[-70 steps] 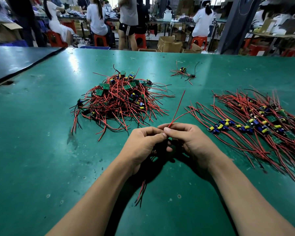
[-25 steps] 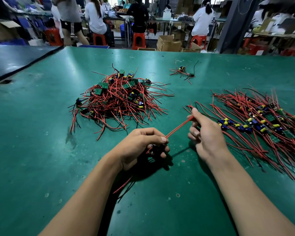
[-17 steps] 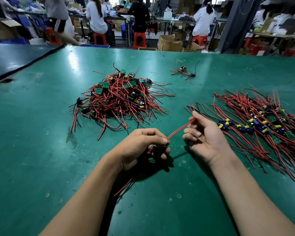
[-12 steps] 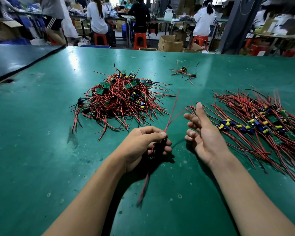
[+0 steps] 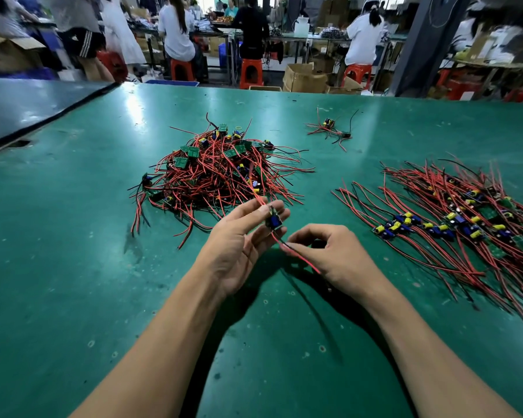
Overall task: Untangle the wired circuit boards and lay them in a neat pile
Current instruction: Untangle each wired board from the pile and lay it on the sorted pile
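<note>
- Step in hand: one circuit board [image 5: 274, 221] is out of the tangled heap [image 5: 221, 173] and held above the worktop [image 5: 73, 236], its wires being straightened.
- The left hand [image 5: 239, 239] pinches the board at thumb and fingertips, its other fingers spread.
- The right hand [image 5: 335, 251] is curled, pinching the board's lower leads [image 5: 278, 238] just beneath it.
- Another red lead runs up from the board towards the heap; whether it is snagged there I cannot tell.
- Next, probably: smooth the leads straight, then lay the board on the sorted pile [image 5: 453, 218] to the right, wires parallel with the rest.
</note>
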The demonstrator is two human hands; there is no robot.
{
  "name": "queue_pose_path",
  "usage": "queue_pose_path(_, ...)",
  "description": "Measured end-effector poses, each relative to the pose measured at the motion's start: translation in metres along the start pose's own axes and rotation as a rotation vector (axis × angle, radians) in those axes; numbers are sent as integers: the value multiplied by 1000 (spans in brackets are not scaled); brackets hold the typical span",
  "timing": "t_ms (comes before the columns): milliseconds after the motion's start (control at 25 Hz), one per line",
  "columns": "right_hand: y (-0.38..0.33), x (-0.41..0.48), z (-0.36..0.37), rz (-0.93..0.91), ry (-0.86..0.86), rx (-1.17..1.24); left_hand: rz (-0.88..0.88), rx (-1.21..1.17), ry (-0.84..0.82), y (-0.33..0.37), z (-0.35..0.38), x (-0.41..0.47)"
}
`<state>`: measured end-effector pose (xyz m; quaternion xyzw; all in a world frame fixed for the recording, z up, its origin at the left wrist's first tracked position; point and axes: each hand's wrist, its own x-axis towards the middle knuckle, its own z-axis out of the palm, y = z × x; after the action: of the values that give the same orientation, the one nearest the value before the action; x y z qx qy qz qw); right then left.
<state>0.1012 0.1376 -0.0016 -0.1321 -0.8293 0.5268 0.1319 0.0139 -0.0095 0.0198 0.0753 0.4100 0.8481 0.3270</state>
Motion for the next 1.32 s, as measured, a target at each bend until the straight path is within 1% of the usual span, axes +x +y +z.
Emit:
queue_pose_path(80, -7, -6, 10, 62, -136, 228, 26, 54, 23, -1, -1, 1)
queue_pose_path(120, -10, -8, 14, 84, -159, 329, 19, 89, 31, -2, -1, 0)
queue_pose_path(160, -12, -10, 18, 88, -143, 396, 9, 118, 31, -3, 0, 0)
queue_pose_path(320, -14, -2, 16, 24, 44, 516, -16, 120, 2, -7, 1, -1)
queue_pose_path(360, -15, 0, 13, 45, 49, 597, -22, 121, -20, -6, 0, -1)
queue_pose_path(440, -17, 2, 7, 118, 3, 753, -46, 130, -89, -5, -1, -1)
queue_pose_path(480, -18, 2, 5, 150, -15, 791, -58, 118, -127, -4, -2, -1)
queue_pose_path(600, -19, 2, 0, 178, -35, 841, -83, 16, -231, -3, -3, -4)
queue_pose_path(680, -18, 2, -1, 190, -77, 845, -109, -11, -255, -3, -3, -4)
queue_pose_path(760, -17, 0, 0, 188, -173, 788, -173, 38, -250, -3, -1, -4)
queue_pose_path(840, -16, -1, 2, 177, -217, 700, -238, 158, -249, -3, 1, -6)
queue_pose_path(920, -14, -1, 4, 188, -158, 642, -237, 221, -241, -5, 2, -7)
queue_pose_path(1040, -11, 2, 7, 209, 17, 579, -181, 233, -189, -10, 3, -8)
queue_pose_path(1160, -10, 4, 6, 187, 91, 626, -144, 244, -136, -15, 2, -5)
queue_pose_path(1280, -11, 7, 0, 169, 112, 748, -137, 236, -110, -14, 2, -5)
queue_pose_path(1320, -11, 7, -1, 169, 107, 785, -134, 271, -106, -14, 2, -5)
